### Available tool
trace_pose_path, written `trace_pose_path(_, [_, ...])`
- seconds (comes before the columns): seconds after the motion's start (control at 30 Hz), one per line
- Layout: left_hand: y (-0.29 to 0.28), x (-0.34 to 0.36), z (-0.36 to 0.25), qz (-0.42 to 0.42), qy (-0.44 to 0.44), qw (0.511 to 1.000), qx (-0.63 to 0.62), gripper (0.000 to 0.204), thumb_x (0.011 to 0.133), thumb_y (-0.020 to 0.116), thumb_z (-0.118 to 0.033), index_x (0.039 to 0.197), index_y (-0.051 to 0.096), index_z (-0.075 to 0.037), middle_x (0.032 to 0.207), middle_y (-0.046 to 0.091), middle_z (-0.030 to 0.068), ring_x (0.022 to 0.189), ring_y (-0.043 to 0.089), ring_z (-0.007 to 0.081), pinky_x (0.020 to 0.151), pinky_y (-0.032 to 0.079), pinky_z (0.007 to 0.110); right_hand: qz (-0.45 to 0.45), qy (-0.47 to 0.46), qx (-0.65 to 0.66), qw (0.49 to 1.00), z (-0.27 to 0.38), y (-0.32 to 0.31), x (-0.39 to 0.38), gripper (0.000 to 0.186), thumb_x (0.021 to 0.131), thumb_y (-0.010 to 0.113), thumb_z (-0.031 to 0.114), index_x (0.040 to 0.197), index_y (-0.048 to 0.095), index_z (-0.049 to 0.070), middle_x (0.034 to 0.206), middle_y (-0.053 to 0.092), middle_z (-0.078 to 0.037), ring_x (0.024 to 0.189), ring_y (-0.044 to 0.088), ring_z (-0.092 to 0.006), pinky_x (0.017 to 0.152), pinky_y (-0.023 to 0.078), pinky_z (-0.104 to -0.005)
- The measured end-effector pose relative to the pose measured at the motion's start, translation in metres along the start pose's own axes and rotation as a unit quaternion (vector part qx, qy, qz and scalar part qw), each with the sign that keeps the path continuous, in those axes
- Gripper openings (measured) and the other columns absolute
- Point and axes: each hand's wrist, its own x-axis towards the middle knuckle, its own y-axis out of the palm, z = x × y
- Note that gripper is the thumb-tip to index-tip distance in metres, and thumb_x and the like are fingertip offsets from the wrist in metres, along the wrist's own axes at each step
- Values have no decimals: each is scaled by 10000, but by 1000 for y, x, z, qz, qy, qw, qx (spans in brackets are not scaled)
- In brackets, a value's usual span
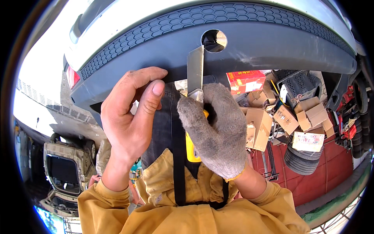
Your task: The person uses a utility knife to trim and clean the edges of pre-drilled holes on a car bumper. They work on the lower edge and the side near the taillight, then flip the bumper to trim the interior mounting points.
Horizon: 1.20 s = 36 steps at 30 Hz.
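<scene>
My right hand point(216, 130), in a grey knitted glove, is closed around a utility knife with a yellow handle point(191, 148). Its wide blade point(195, 68) points up, and the slanted tip lies just left of a round hole point(214, 40) in a dark grey car bumper point(272, 45). I cannot tell whether the blade touches the bumper. My bare left hand point(130, 109) is raised to the left of the blade, thumb and index finger apart with nothing visible between them. Its fingertips are close to the bumper's lower edge; contact is unclear.
Below the bumper on the right lie opened cardboard boxes point(259, 126), a red carton point(245, 81), a dark plastic crate point(298, 87) and stacked tyres point(304, 158) by a red surface point(331, 171). A detached vehicle tailgate point(64, 171) stands at the left.
</scene>
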Motion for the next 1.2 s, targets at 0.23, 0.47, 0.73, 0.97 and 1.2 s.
trace_pose_path(0.23, [17,22,-21,-4,33,997,75,230,966,746,-87,1176,723,4,929,711,20,695,565,38,593,435,189,-35,65,124,990,2,20,8,128,1004,636,135,973,579,25,797,607,-140,660,627,-257,614,494,-391])
trace_pose_path(0.47, [16,24,-13,5,75,995,70,228,938,763,-39,1155,730,24,1006,690,22,827,616,61,722,482,190,-59,39,129,989,3,30,5,143,1013,629,141,977,559,23,772,565,-121,652,570,-231,608,467,-381])
trace_pose_path(0.73, [12,27,-11,19,81,994,75,231,928,749,15,1154,724,52,1008,676,36,869,629,80,751,484,192,-52,57,130,989,7,35,4,116,1001,601,73,1074,619,-15,957,611,-138,861,597,-283,740,475,-405])
trace_pose_path(0.97, [11,31,-7,25,137,988,67,204,911,751,43,1114,744,57,956,672,47,813,603,76,707,462,192,-15,-57,-69,996,-6,35,-2,274,940,630,15,1213,615,15,1103,604,-161,935,603,-348,765,496,-437])
trace_pose_path(1.2, [12,31,-8,15,174,980,94,197,891,758,63,1088,751,62,915,673,55,804,607,97,707,462,208,-28,-71,-79,994,-8,38,-3,321,922,639,1,1241,609,23,1110,602,-161,938,606,-347,757,500,-437])
